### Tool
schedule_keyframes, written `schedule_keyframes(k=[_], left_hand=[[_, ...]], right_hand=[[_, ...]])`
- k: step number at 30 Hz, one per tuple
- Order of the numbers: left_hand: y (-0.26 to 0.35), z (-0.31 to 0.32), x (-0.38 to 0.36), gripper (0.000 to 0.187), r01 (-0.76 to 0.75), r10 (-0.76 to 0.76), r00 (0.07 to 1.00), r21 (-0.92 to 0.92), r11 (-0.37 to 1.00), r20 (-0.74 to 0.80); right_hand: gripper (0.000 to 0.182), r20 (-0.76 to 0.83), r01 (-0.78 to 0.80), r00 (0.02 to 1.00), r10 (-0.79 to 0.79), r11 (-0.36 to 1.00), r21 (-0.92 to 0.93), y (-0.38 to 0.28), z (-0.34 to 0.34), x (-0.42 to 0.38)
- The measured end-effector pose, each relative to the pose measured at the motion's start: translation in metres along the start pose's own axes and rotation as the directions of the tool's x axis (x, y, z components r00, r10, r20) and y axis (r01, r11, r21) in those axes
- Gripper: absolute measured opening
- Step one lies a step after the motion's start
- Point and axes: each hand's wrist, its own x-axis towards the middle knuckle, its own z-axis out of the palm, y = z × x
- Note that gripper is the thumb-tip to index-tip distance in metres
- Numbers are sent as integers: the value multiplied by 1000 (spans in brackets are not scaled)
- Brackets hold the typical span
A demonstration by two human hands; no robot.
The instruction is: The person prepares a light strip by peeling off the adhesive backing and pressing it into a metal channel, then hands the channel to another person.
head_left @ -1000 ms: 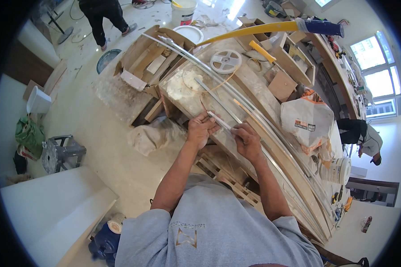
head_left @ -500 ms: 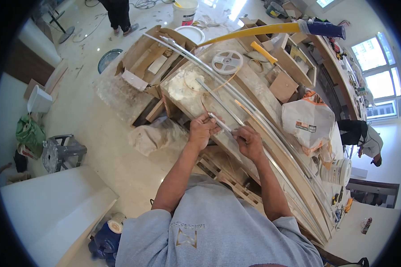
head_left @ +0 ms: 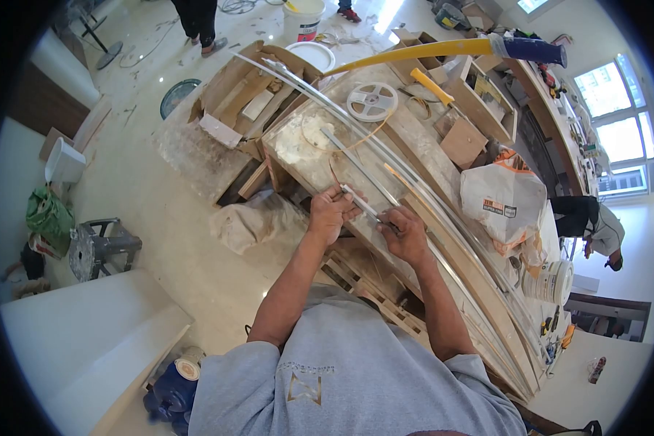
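My left hand (head_left: 330,213) is closed around the upper end of a slim white-and-grey stick-like piece (head_left: 361,201), just above the near edge of the bench. At its lower end my right hand (head_left: 405,234) pinches the same piece between thumb and fingers. Its exact kind is too small to tell. A thin strip (head_left: 333,171) rises from my left fingers and seems to loop toward a white reel (head_left: 372,101). Long metal profiles (head_left: 349,152) lie across the bench just beyond both hands.
An open cardboard box (head_left: 229,94) sits at the bench's far left end. A white sack (head_left: 503,200) and a yellow-handled tool (head_left: 430,86) lie to the right. A grey step stool (head_left: 103,248) stands on the left floor. Other people (head_left: 602,229) are around the room.
My hands keep nearly the same place and grip. At the top, another person's leg with a red shoe has come into view, and the dark-trousered person has shifted slightly right.
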Motion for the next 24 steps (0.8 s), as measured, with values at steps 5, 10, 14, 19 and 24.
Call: schedule_keyframes(k=[5,10,14,19,24], left_hand=[[2,1,-1,17,9,-9,1000,-4,1000,-16],[3,3,-2,17,9,-8,1000,16,1000,-23],[2,1,-2,17,4,-4,1000,8,1000,-15],[2,-1,-2,16,5,-4,1000,-23,1000,14],[-1,-3,0,16,0,0,1000,-31,1000,5]], right_hand=[[16,76,-128,988,132,990,-55,-5,-3,3],[16,130,-224,966,222,975,3,-12,-6,7],[13,155,-253,960,231,957,142,-3,1,4],[13,191,-292,945,265,947,132,2,2,1],[12,179,-272,951,251,957,100,5,4,0]])
